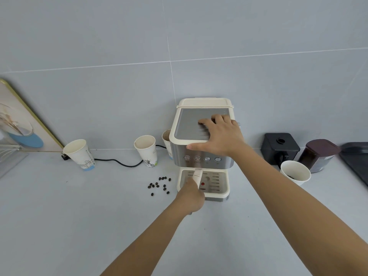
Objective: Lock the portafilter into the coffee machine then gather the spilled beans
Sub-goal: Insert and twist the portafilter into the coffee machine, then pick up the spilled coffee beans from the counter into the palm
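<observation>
Leaned against the wall at far left: a framed picture [23, 116], clear of the work. Stood next on the counter [79, 216]: a tilted paper cup [79, 154], then a second cup [146, 152], with a black power cord [119, 162] trailing between them toward the coffee machine [203, 140]. Tucked behind the machine's left side: a third cup [166, 140], mostly hidden.

Lay scattered just left of the drip tray [223, 193]: the spilled beans [159, 185], loose on the counter, not yet gathered, apart from either hand.

Wrapped shut around the cream handle of the portafilter [197, 176]: the left hand [191, 198], fingers closed firmly, thumb along the handle. Pointed nearly straight out from under the machine's front, over the tray, that handle; basket end hidden below the button panel, so seated-or-not could not be told. Judged as mid-lock, a grip suited to swinging the handle sideways.

Pressed flat on the machine's top plate: the right hand [219, 134], fingers spread wide, thumb hooked over the front edge, holding nothing. Likely placed so to brace the light machine against twisting.

Stood further right: a white cup [295, 173] with some beans inside, probably the place for the gathered ones, then a black grinder [279, 148], a dark-lidded jar [318, 156], and a dark tray [356, 160] at the edge.
</observation>
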